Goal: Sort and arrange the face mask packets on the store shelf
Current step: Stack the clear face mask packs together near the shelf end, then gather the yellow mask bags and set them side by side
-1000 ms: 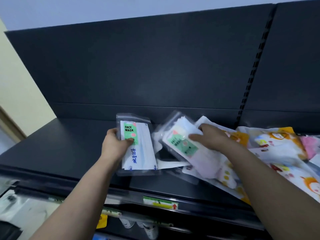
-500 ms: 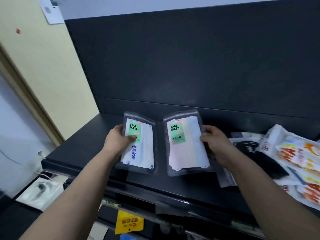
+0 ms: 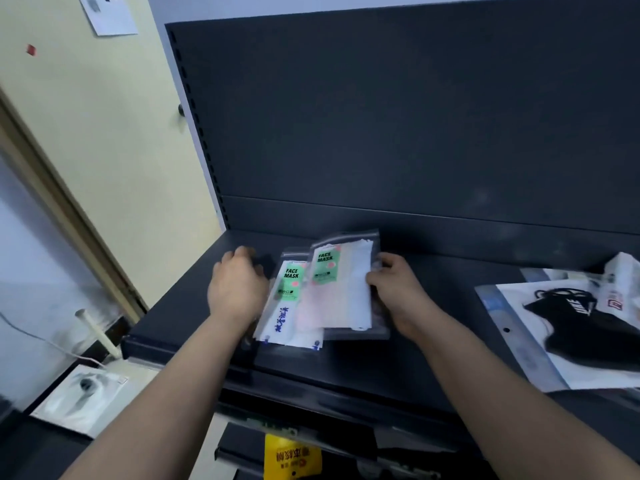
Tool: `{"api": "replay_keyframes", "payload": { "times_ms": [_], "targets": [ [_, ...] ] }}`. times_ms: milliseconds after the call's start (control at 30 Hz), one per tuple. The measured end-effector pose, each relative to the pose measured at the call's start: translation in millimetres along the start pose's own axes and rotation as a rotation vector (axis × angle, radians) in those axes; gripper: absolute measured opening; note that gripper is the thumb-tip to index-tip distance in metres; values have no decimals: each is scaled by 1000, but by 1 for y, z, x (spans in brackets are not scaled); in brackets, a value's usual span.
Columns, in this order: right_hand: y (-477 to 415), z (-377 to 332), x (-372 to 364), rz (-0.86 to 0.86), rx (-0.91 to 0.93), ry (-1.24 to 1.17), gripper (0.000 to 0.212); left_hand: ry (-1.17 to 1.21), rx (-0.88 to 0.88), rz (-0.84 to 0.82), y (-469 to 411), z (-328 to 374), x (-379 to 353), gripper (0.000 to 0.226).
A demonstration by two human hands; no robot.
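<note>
- Here, two clear plastic face mask packets with green "FACE MASK" labels lay overlapped near the left end of the dark grey metal store shelf [image 3: 433,278], close to its front edge.
- The lower packet, holding a white mask with blue printed characters [image 3: 287,306], sat flat on the shelf; the upper packet, holding a pale pink and white mask [image 3: 341,289], rested partly across its right side.
- The left hand [image 3: 239,289] covered the lower packet's left edge with fingers curled down; whether it pinched the film or only pressed on it could not be told, since the hand was blurred.
- The right hand [image 3: 398,292] gripped the upper packet's right edge, thumb on top and fingers seemingly tucked beneath.
- Well apart to the right lay a larger white packet showing a black mask [image 3: 568,327], with other packets partly cut off behind it.
- These packets would likely handle as very light, thin and floppy, with slick film that slides easily on another packet.
- A hold on the stiffer sealed side edges, or flat palms squaring both sides, seemed the better way to align them.
- Pressing in the middle would probably only crease the soft masks inside.
</note>
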State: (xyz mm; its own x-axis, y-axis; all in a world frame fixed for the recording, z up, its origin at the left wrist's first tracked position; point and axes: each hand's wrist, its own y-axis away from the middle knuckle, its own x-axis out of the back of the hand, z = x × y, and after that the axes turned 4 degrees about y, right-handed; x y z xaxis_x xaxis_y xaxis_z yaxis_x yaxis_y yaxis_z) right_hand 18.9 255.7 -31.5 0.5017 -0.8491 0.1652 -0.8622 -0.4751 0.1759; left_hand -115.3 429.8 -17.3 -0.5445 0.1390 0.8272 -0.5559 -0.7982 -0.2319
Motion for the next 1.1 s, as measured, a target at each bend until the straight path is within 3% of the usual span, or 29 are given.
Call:
{"api": "replay_keyframes", "payload": {
  "times_ms": [100, 200, 267, 333, 467, 600, 733, 933, 1100],
  "targets": [
    [0, -4, -34, 12, 26, 128, 51, -162, -122, 31, -2, -7, 17, 35],
    [6, -3, -50, -17, 114, 546, 50, -339, -208, -14, -4, -13, 24, 36],
    [12, 0, -50, -27, 168, 869, 45, -324, -206, -84, -5, -16, 23, 34],
    [16, 2, -44, -26, 235, 1016, 38, -289, -198, -141, -5, -18, 19, 31],
    [22, 5, -12, -60, 348, 1119, 32, -212, -243, -186, -5, -4, 4, 28],
    [29, 11, 43, 54, 367, 1235, 29, -171, -357, -228, -3, 40, -22, 34],
    [46, 20, 110, 248, 269, 1326, 27, -110, -529, -314, 10, 102, -56, 32],
    [88, 37, 216, 391, 142, 1307, 28, -31, -719, -472, 68, 201, -98, 31],
    [113, 52, 288, 461, 66, 1324, 32, 42, -757, -573, 123, 272, -124, 31]
  ]
}}
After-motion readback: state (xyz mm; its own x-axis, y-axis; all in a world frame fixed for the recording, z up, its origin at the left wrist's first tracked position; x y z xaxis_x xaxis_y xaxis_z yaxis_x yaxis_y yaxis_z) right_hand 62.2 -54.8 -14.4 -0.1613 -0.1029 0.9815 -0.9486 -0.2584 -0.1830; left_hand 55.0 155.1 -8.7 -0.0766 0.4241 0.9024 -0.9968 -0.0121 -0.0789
